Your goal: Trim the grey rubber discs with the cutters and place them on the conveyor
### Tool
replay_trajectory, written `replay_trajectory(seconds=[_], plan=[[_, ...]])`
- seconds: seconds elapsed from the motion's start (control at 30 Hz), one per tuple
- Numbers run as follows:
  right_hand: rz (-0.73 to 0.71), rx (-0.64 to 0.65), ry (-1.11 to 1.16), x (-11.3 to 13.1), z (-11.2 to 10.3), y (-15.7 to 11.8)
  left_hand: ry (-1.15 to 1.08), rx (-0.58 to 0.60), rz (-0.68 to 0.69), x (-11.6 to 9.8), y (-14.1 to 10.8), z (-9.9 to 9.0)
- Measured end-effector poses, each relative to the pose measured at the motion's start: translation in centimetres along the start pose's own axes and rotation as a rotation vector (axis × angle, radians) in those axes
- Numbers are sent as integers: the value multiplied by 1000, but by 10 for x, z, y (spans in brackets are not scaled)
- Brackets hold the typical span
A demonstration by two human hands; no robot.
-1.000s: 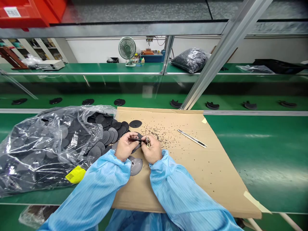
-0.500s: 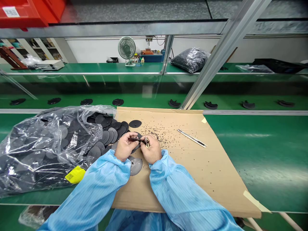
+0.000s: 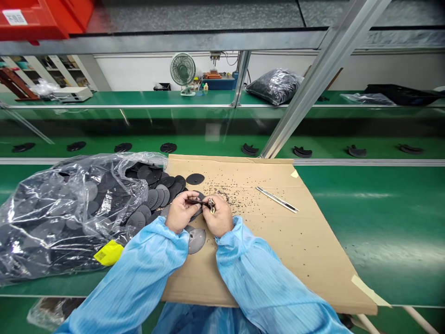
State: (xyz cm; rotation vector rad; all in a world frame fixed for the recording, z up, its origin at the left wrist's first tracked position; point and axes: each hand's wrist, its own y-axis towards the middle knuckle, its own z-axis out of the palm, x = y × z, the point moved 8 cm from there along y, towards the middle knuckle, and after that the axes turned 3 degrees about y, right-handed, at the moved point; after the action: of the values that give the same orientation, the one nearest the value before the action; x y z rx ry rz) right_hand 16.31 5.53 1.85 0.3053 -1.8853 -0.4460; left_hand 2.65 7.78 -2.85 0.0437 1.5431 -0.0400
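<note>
My left hand (image 3: pixel 180 212) pinches a thin black plastic disc (image 3: pixel 193 201), held nearly edge-on above the cardboard. Closed around a small shiny metal clipper (image 3: pixel 212 207), my right hand (image 3: pixel 219 216) brings it against the disc's right edge. The fingers hide much of both the disc and the clipper. Beneath my hands lie a grey disc (image 3: pixel 197 241) and other discs partly covered by them. A heap of black discs (image 3: pixel 153 198) spills from a clear plastic bag (image 3: pixel 69 218) on the left. Small black scraps (image 3: pixel 229 197) are scattered beyond my right hand.
A cardboard sheet (image 3: pixel 278 260) covers the bench before me. On it, to the right, lies a slim white-and-black cutter (image 3: pixel 277 200). Behind it runs a green conveyor belt (image 3: pixel 208 147) carrying several black parts. A slanted metal post (image 3: pixel 321 83) rises at the cardboard's far edge.
The black parts on the conveyor belt have shifted slightly left. My hands, the disc and the clipper look almost unmoved.
</note>
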Motion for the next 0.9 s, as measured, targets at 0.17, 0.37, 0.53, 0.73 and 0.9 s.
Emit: replay_trajectory(seconds=[0.17, 0.37, 0.53, 0.73, 0.9], plan=[[-6, -3, 8, 0, 0, 0, -12, -3, 0, 0, 0, 0], [2, 5, 5, -3, 1, -1, -31, 1, -12, 2, -1, 0], [-3, 7, 1, -3, 2, -1, -36, 4, -13, 3, 0, 0], [1, 4, 4, -2, 1, -1, -46, 8, -13, 4, 0, 0], [-2, 2, 8, -1, 1, 0, -43, 10, -10, 4, 0, 1]])
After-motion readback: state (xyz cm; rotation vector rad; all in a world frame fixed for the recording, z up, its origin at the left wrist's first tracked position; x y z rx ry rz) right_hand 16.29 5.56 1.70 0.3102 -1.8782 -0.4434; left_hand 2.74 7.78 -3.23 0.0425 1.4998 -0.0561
